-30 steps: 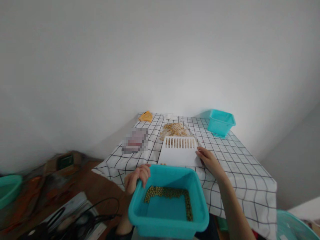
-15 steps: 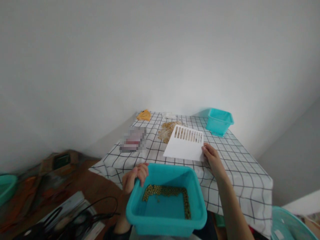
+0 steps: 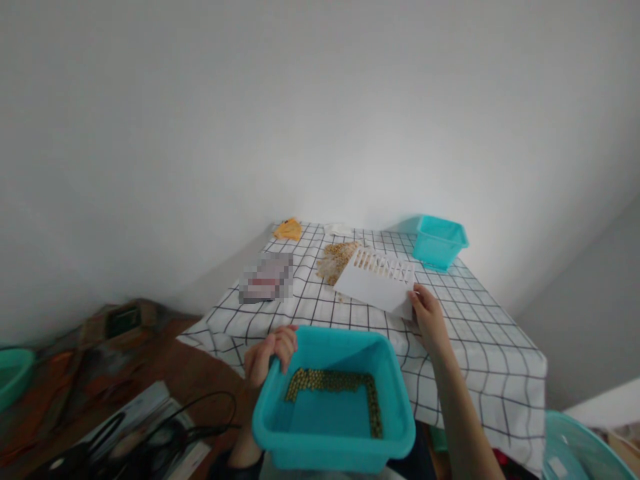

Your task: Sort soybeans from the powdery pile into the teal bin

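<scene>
My left hand (image 3: 269,357) is curled over the far left rim of a turquoise plastic tub (image 3: 334,437), held off the table's near edge. Small greenish-yellow beans (image 3: 330,381) lie in a line along the tub's back and right sides. My right hand (image 3: 427,313) grips the near right corner of a white slotted plastic board (image 3: 376,285). The board is tilted, with its slotted end down by a pile of tan beans (image 3: 336,257) on the checked tablecloth (image 3: 470,333).
A second, smaller turquoise tub (image 3: 439,241) stands at the table's far right. An orange scrap (image 3: 289,230) and a blurred pinkish packet (image 3: 265,278) lie at the left. Cables and clutter (image 3: 125,427) cover the floor at lower left; a teal basin (image 3: 575,447) sits at lower right.
My right hand has lifted the slotted board off the cloth and swung it right and away, tilting it over the tan pile. My left hand has kept its hold on the tub.
</scene>
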`<state>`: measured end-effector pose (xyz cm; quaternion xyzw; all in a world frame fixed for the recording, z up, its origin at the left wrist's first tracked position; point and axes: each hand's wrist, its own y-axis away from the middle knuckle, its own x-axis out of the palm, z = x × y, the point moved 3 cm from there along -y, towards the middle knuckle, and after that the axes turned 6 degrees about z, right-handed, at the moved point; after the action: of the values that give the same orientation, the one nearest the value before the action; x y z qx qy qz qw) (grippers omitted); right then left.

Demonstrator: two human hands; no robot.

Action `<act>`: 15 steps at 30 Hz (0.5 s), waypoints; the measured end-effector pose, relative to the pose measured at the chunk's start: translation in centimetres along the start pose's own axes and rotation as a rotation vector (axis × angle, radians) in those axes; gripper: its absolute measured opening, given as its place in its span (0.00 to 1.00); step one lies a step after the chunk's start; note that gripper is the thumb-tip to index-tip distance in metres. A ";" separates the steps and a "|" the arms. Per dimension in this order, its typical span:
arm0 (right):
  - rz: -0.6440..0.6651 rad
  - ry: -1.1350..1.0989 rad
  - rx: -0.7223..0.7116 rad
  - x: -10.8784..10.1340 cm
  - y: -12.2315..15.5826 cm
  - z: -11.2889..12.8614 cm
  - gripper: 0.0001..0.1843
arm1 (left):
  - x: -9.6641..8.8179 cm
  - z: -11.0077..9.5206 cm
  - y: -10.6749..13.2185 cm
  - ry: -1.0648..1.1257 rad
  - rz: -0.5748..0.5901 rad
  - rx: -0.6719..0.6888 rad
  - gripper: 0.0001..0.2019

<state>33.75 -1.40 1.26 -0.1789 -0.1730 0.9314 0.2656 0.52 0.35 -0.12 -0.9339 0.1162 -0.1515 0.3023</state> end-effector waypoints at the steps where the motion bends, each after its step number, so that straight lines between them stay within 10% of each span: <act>1: -0.003 0.006 0.008 0.0 0.0 0.0 0.20 | 0.1 -0.2 0.0 -0.007 0.001 0.001 0.29; 15: 0.020 0.060 0.029 0.0 0.2 0.5 0.18 | -0.1 0.1 0.0 -0.040 0.032 0.022 0.29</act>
<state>33.48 -1.69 1.59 -0.2047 -0.1497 0.9306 0.2641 0.50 0.39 -0.21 -0.9314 0.1234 -0.1294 0.3172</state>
